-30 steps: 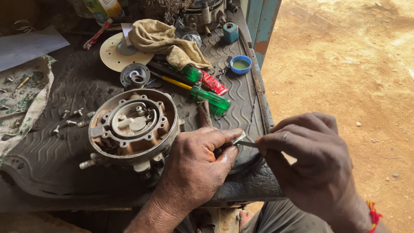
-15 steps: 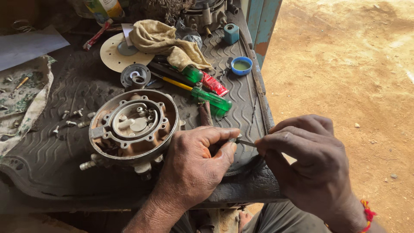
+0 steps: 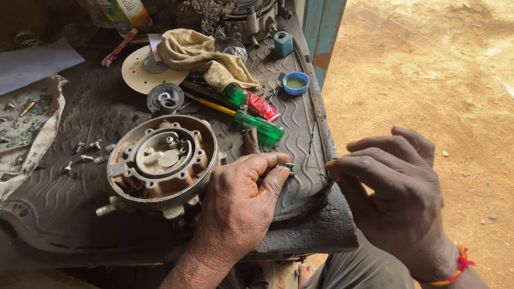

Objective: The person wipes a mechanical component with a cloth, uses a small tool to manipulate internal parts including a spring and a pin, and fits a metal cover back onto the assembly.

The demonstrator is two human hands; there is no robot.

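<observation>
Your left hand (image 3: 241,206) sat low in the middle of the frame, curled, with thumb and forefinger pinching a small silvery metal fitting (image 3: 289,169) that poked out just past the fingertips. That little part pointed right, across the frame, toward your right hand (image 3: 393,187). Its long axis ran roughly level, left to right, though it was too small to make out its exact shape.

Your right hand hung at the right of the frame, beyond the edge of the desk (image 3: 321,235), over the sandy ground (image 3: 428,69). Its fingers were bunched together with the tips pointing left at the fitting. Whether they gripped anything could not be told; nothing showed between them. A clear gap lay between those fingertips and the fitting, so the two were near but apart, and the left hand was the one in contact.

Just left of your left hand, touching its heel or nearly so, rested the round rusty cast-metal housing with bolt lugs (image 3: 160,160), lying face up on the black ribbed rubber mat (image 3: 80,214). Above the fitting, toward the upper middle, lay the green-handled screwdriver with a yellow shank (image 3: 251,122), slanting down to the right, well clear of both hands.
</observation>
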